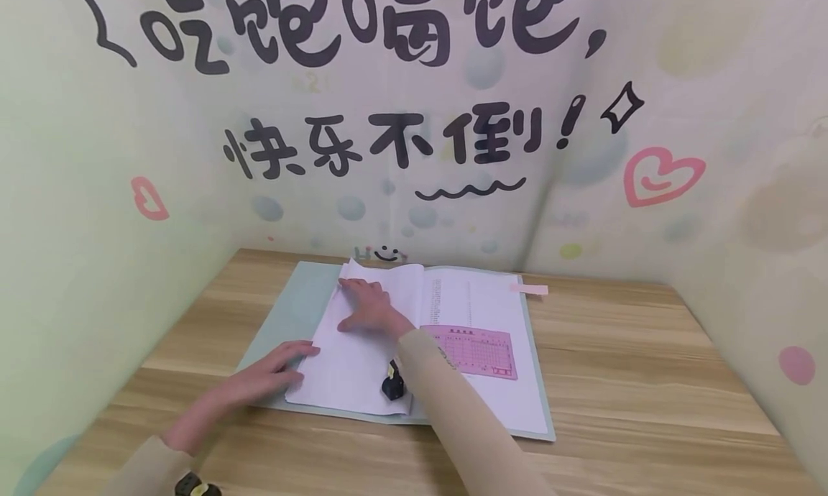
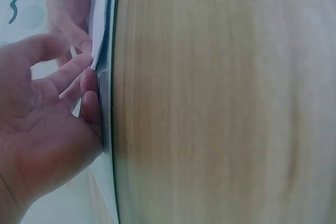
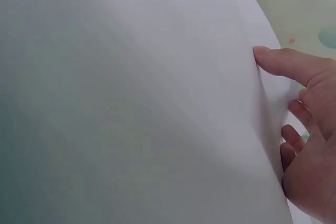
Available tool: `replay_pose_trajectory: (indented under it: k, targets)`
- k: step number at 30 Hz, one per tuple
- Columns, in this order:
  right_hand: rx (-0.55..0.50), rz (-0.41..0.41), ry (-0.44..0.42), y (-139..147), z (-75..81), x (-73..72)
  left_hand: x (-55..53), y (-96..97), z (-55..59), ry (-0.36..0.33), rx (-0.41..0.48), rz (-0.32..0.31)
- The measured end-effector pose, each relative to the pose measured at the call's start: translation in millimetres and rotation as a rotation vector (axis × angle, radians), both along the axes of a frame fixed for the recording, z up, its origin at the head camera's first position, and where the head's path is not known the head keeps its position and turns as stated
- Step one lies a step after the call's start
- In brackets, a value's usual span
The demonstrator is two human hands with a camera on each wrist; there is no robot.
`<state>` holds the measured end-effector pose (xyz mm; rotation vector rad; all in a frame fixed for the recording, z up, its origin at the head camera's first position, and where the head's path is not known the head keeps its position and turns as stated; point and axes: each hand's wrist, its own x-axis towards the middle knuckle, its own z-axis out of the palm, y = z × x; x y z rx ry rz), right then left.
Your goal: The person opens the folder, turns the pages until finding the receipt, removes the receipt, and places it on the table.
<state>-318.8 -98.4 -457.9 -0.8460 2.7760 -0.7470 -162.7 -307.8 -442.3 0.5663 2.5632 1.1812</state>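
A light blue folder (image 1: 287,302) lies spread on the table, with a turned stack of white pages (image 1: 349,370) on its left half. My right hand (image 1: 370,308) rests on the upper part of these pages, fingers spread toward their left edge. In the right wrist view its thumb (image 3: 270,59) touches a white sheet (image 3: 157,87) that bulges up. My left hand (image 1: 272,370) lies at the lower left edge of the pages, fingertips right at the paper. Seen in the left wrist view, its fingers (image 2: 73,72) are loosely bent beside the page edges.
A pink printed form (image 1: 481,354) lies on the right-hand white page (image 1: 504,410). A pale pink tab (image 1: 533,290) sticks out at the upper right. Wood-grain table (image 1: 647,381) surrounds the folder, and a printed wall cloth (image 1: 401,216) stands behind it.
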Motion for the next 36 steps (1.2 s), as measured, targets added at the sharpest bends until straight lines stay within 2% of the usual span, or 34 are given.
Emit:
replay_pose_trajectory:
  k: [3, 6, 13, 19, 31, 36]
  targets:
    - [-0.012, 0.007, -0.011, 0.5, -1.7, 0.3, 1.0, -3.9, -3.7, 0.068, -0.004, -0.047]
    - [-0.017, 0.013, -0.034, 1.4, -3.4, 0.9, 1.8, -5.1, -6.3, 0.103, -0.007, -0.071]
    - [0.038, 0.026, -0.019, -0.3, -5.2, 1.9, 0.6, -3.1, -5.1, 0.068, -0.037, -0.061]
    - [0.080, 0.020, 0.008, -3.4, -5.2, 2.7, 0.8, -4.2, -4.5, 0.078, -0.043, -0.078]
    - [0.084, 0.028, 0.008, -1.8, -1.0, 4.7, 2.0, -4.8, -0.3, 0.110, -0.047, -0.130]
    - [0.103, 0.057, 0.004, 0.3, -0.2, 4.7, 2.0, -5.0, -2.0, 0.102, -0.047, -0.125]
